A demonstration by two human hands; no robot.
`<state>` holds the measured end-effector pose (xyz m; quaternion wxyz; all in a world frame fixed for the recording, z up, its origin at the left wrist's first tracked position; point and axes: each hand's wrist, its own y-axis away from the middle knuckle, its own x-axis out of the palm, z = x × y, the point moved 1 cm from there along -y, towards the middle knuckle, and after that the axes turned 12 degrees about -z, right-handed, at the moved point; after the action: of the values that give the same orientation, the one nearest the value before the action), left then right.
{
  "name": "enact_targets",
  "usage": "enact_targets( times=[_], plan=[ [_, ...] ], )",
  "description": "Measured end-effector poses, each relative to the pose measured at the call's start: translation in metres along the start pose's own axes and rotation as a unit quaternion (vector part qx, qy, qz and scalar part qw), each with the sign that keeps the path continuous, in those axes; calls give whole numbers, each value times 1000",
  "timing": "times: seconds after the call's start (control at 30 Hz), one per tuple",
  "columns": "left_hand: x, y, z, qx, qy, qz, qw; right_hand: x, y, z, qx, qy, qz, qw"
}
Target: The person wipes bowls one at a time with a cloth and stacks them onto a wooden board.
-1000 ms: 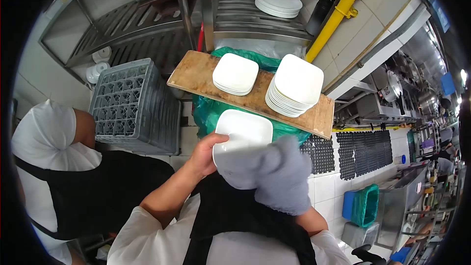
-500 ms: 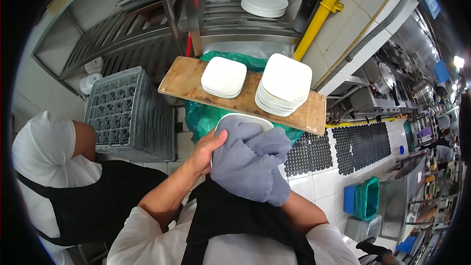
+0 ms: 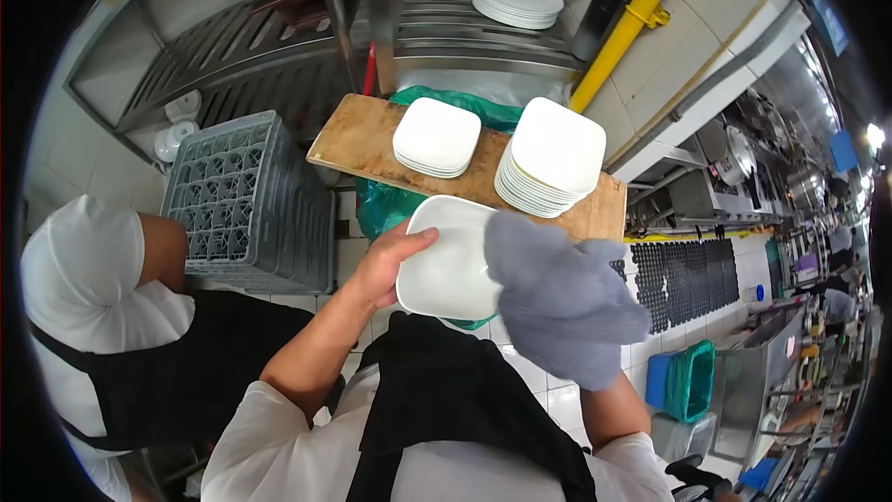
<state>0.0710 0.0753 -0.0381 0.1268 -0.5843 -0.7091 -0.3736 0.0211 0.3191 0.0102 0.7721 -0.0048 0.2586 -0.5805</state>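
A white square plate [image 3: 446, 265] with rounded corners is tilted toward me, gripped at its left edge by my left hand [image 3: 386, 265], thumb on the upper face. A grey cloth [image 3: 571, 297] covers my right hand [image 3: 595, 325], whose fingers are hidden beneath it; the cloth overlaps the plate's right edge. Just beyond, a wooden board [image 3: 348, 144] carries a short stack of square white plates [image 3: 437, 135] on the left and a taller stack [image 3: 553, 158] on the right.
Grey glass racks [image 3: 223, 195] are piled on the left, beside a co-worker [image 3: 102, 297] in a black apron. Behind the board stands a metal shelf [image 3: 437, 33] with round plates [image 3: 518, 2]. A yellow pipe [image 3: 632, 28] rises at right; a green-lined bin [image 3: 688, 381] stands lower right.
The grey cloth has moved right with my right hand, uncovering most of the plate's face. My left hand keeps its hold on the plate. The view has shifted slightly.
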Motion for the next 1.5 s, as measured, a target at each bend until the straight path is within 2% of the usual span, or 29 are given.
enact_targets(
  times=[0.03, 0.1, 0.2, 0.3, 0.33, 0.37, 0.4, 0.43, 0.47, 0.5, 0.53, 0.6, 0.63, 0.7, 0.77, 0.83, 0.93, 0.97, 1.03, 1.07, 1.13, 1.17, 1.2, 1.23, 1.27, 1.3, 1.37, 1.4, 1.5],
  plan=[
    [2, -1, 3, 11, -25, 0, 1000, 2, -7, 17, -112, 207, 28, 971],
    [8, -3, 7, -15, -23, 28, 999, 16, -15, 33, -197, 390, 68, 897],
    [10, -1, 11, 58, 17, 4, 998, 45, -7, 43, -229, 527, 95, 813],
    [7, 0, 18, 59, 79, -18, 995, 67, 13, 54, -229, 729, 138, 630],
    [8, 1, 19, 58, 80, -20, 995, 67, 21, 23, -229, 729, 140, 630],
    [12, 1, 18, 79, 67, -46, 994, 67, 36, -32, -157, 399, 217, 877],
    [13, 2, 18, 99, 53, -70, 991, 65, 34, -35, -56, -3, 252, 966],
    [13, 3, 19, 99, 52, -70, 991, 64, 38, -37, -55, -3, 251, 966],
    [12, 4, 20, 118, 12, -88, 989, 61, 44, -35, -254, 214, 217, 918],
    [10, 3, 20, 137, -29, -105, 984, 57, 42, -16, -431, 411, 162, 787],
    [7, 0, 20, 140, -28, -106, 984, 49, 40, 4, -433, 410, 162, 786],
    [-3, -5, 21, 172, 15, -108, 979, 26, 38, 40, -257, 389, 178, 866],
    [-8, -3, 17, 175, 17, -113, 978, 16, 34, 49, -261, 386, 181, 866],
    [-19, 1, 7, 171, 61, -74, 981, -7, 23, 55, -253, 457, 57, 851],
    [-20, 12, -1, 176, 69, -48, 981, -29, 23, 47, -159, 403, -40, 900],
    [-14, 20, -1, 133, 49, 34, 989, -29, 26, 35, -133, 372, -83, 915],
    [-3, 21, 11, 183, -157, 112, 964, -18, 37, 33, -219, 435, -95, 868],
    [6, 25, 13, 222, -239, 117, 938, -12, 39, 35, -218, 446, -27, 868],
    [12, 27, 14, 273, -306, 161, 898, 17, 46, 20, -286, 569, 47, 770],
    [23, 34, 12, 313, -309, 148, 886, 26, 46, 16, -279, 572, 41, 770],
    [31, 36, 13, 380, -318, 137, 858, 41, 28, 16, -199, 601, 165, 757],
    [32, 38, 14, 379, -321, 144, 856, 37, 23, 22, -194, 602, 160, 758],
    [35, 40, 13, 408, -365, 121, 828, 29, 16, 37, -183, 413, 165, 877],
    [37, 42, 14, 435, -407, 98, 797, 25, 14, 45, -165, 203, 161, 952],
    [41, 43, 16, 514, -419, 71, 745, 31, 19, 35, -118, 227, 213, 943],
    [40, 43, 19, 514, -421, 81, 743, 32, 22, 21, -115, 228, 203, 945],
    [32, 42, 29, 507, -415, 98, 749, 32, 30, -3, -163, 43, 219, 961],
    [29, 41, 31, 508, -418, 106, 746, 31, 33, -7, -126, 33, 211, 969],
    [25, 23, 26, 431, -298, 12, 851, 13, 43, -13, -101, 87, 178, 975]
  ],
)
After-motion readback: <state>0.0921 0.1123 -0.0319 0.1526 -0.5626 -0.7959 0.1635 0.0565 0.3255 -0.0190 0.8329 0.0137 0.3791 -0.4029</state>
